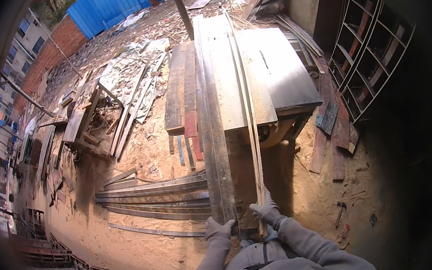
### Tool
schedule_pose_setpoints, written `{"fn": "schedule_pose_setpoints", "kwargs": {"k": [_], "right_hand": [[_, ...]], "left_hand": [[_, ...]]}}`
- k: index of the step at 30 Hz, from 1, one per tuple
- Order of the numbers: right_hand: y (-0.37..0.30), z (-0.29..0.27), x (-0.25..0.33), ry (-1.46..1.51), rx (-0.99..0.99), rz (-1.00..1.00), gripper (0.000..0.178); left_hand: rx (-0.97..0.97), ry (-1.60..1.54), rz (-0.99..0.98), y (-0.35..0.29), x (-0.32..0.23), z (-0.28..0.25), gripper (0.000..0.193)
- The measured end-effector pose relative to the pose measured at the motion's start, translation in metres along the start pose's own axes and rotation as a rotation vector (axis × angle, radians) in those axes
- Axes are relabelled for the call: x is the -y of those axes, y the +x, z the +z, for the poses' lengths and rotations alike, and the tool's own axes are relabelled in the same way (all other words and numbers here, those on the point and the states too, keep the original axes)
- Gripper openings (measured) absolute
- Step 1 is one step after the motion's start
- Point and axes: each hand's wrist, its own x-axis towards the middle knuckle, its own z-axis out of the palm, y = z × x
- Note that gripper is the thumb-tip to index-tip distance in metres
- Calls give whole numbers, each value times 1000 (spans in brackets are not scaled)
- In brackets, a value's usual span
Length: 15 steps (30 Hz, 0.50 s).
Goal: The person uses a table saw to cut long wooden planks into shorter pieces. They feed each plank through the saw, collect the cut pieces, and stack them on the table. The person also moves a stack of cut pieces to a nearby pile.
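My left hand (220,229), in a grey glove, is closed at the near end of a long dark plank (212,118), its thumb on the edge. The plank slopes away from me along the left side of a flat metal-topped table (287,71) with a narrow slot in its top. My right hand (268,211), also gloved, is wrapped around long, pale narrow wood strips (252,123). Those strips run beside the plank, across the tabletop toward its far edge. Their near ends reach past my right hand, close to my body.
Several long boards (155,200) lie stacked on the sawdust-covered floor at left. Beyond them stands a wooden frame (82,114) among scraps. A hammer (340,212) and loose boards (328,132) are at right, near a metal rack (369,51). A pole (178,2) rises behind the table.
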Motion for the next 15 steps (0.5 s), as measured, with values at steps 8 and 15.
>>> {"fn": "schedule_pose_setpoints", "kwargs": {"k": [8, 15], "right_hand": [[-19, -6, 24, 203, 23, 25, 99], [-36, -2, 42, 177, 101, -252, 91]], "left_hand": [[707, -742, 79, 4, -15, -56, 51], [884, -994, -45, -22, -45, -42, 39]]}}
